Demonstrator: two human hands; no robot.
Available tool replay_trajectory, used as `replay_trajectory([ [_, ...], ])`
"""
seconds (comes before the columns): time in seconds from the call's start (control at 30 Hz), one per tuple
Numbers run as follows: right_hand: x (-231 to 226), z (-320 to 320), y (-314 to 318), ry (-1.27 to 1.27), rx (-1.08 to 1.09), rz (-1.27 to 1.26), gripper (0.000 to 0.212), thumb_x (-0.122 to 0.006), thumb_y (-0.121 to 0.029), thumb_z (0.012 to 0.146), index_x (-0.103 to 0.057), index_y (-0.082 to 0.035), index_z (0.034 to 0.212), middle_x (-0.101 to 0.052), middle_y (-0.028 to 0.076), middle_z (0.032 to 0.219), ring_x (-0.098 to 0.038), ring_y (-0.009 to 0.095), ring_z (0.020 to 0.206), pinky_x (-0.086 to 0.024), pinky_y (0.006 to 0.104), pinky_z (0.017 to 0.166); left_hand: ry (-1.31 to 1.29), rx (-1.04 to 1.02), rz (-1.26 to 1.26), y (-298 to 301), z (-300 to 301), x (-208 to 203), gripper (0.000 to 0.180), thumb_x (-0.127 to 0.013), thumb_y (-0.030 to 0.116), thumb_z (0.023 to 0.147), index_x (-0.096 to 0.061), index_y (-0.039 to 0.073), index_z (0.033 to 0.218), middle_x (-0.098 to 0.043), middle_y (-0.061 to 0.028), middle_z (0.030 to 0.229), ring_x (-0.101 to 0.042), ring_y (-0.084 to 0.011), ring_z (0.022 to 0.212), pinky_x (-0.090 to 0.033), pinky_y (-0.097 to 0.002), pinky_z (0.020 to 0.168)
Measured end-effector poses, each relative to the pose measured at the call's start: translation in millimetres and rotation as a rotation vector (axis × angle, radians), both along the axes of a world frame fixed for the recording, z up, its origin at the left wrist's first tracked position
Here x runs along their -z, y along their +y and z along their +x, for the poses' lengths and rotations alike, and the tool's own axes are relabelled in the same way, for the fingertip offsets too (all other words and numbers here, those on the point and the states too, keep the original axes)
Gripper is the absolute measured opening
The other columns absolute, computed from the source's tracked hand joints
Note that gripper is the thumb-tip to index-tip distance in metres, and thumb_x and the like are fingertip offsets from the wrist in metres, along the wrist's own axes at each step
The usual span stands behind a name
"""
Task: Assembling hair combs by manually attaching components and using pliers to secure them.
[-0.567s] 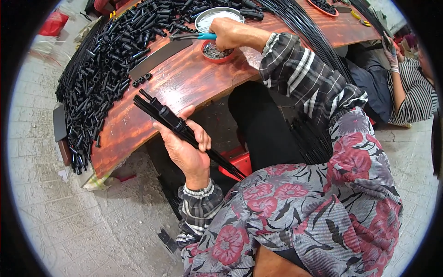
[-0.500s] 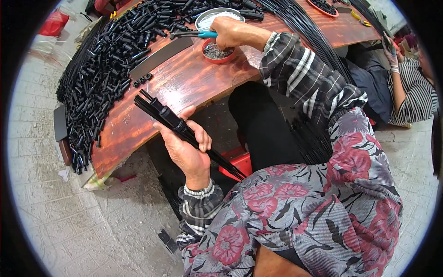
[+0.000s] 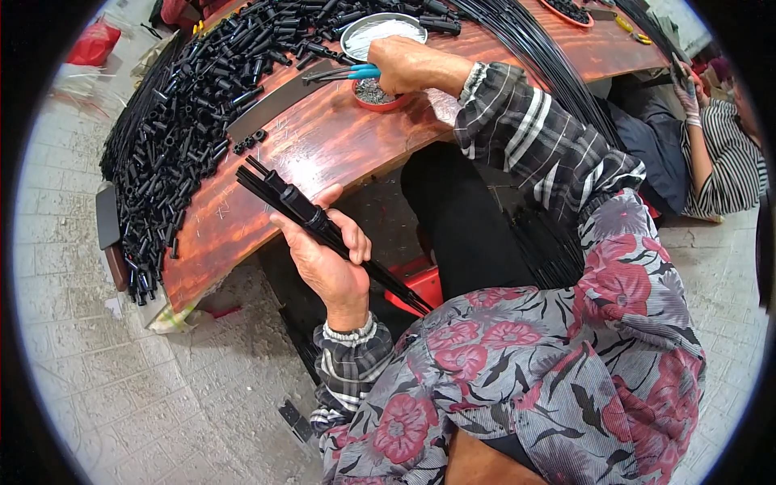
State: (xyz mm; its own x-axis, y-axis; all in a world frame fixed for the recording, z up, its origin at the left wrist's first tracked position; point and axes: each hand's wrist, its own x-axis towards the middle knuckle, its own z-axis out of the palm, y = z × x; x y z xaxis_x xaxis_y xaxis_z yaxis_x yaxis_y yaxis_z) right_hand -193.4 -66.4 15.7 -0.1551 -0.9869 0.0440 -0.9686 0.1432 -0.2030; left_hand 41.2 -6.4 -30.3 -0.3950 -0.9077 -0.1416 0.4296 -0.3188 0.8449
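My left hand [image 3: 330, 263] is wrapped round a bundle of thin black rods [image 3: 295, 200] with a black plastic collar. The bundle slants from my lap up toward the table edge. Over the far side of the table, my right hand [image 3: 408, 66] is closed on pliers [image 3: 360, 73] with blue handles, their jaws pointing left. Just below that hand stands a small red bowl [image 3: 381, 107] of tiny metal pieces. Behind it is a round metal dish [image 3: 345, 42] holding thin white sticks. My right fingertips are partly hidden.
A large heap of black plastic tubes [image 3: 182, 121] covers the table's left side. A flat dark strip [image 3: 279, 101] and a few small black rings [image 3: 249, 141] lie on the reddish wooden table [image 3: 323, 149]. Long black rods [image 3: 525, 48] lie to the right. Another person [image 3: 711, 153] sits at far right.
My right hand and the pliers have lifted slightly from the red bowl, and the pliers' jaws have tilted lower. The left hand and its bundle stay almost still.
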Motion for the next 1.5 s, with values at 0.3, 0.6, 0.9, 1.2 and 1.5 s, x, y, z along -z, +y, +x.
replay_trajectory([
  [0.3, 6, -16, -4, -0.329, 0.126, -0.132, 0.016, -0.06, 0.0, 0.052, -0.061, -0.001, 0.069, -0.056, 0.008, 0.058, -0.054, 0.015, 0.053, -0.043, 0.0294, 0.046, 0.003, -0.009, 0.002, -1, 2, 1, 0.072, -0.022, 0.062, 0.085, -0.055, -0.001, 0.093, -0.037, -0.0003, 0.045, -0.029, -0.0085, 0.033, -0.026, -0.0221, 0.033],
  [0.6, 9, -21, 28, -1.077, 0.016, -0.232, 0.018, -0.064, -0.004, 0.062, -0.058, -0.001, 0.079, -0.056, 0.005, 0.064, -0.05, 0.011, 0.052, -0.038, 0.0246, 0.043, 0.003, 0.009, -0.058, 4, 1, -1, 0.073, -0.023, 0.064, 0.084, -0.054, -0.001, 0.096, -0.037, -0.0003, 0.045, -0.03, -0.0085, 0.033, -0.026, -0.0221, 0.033],
  [0.9, 22, 47, 87, -1.878, -0.184, -0.358, 0.014, -0.062, -0.004, 0.075, -0.054, -0.003, 0.086, -0.055, 0.004, 0.072, -0.049, 0.01, 0.057, -0.038, 0.0212, 0.053, 0.031, 0.053, -0.149, 12, -3, -4, 0.071, -0.033, 0.065, 0.081, -0.051, 0.0, 0.105, -0.039, -0.0001, 0.049, -0.032, -0.0083, 0.036, -0.027, -0.0224, 0.036],
  [1.2, 25, 99, 112, -2.176, -0.093, -0.372, 0.014, -0.06, -0.001, 0.075, -0.052, -0.001, 0.087, -0.053, 0.006, 0.069, -0.05, 0.014, 0.056, -0.039, 0.0233, 0.051, 0.1, 0.045, -0.247, 21, -8, -11, 0.032, -0.061, 0.012, 0.081, -0.05, -0.002, 0.108, -0.043, 0.0014, 0.055, -0.036, -0.0051, 0.04, -0.028, -0.0199, 0.037],
  [1.5, 19, 117, 118, -1.836, -0.16, -0.509, 0.01, -0.062, -0.005, 0.075, -0.055, -0.001, 0.081, -0.056, 0.004, 0.069, -0.051, 0.009, 0.056, -0.041, 0.0219, 0.05, 0.089, 0.037, -0.299, 26, -1, -16, 0.039, -0.052, 0.03, 0.087, -0.049, -0.002, 0.109, -0.043, 0.001, 0.055, -0.035, -0.006, 0.04, -0.028, -0.0206, 0.037],
])
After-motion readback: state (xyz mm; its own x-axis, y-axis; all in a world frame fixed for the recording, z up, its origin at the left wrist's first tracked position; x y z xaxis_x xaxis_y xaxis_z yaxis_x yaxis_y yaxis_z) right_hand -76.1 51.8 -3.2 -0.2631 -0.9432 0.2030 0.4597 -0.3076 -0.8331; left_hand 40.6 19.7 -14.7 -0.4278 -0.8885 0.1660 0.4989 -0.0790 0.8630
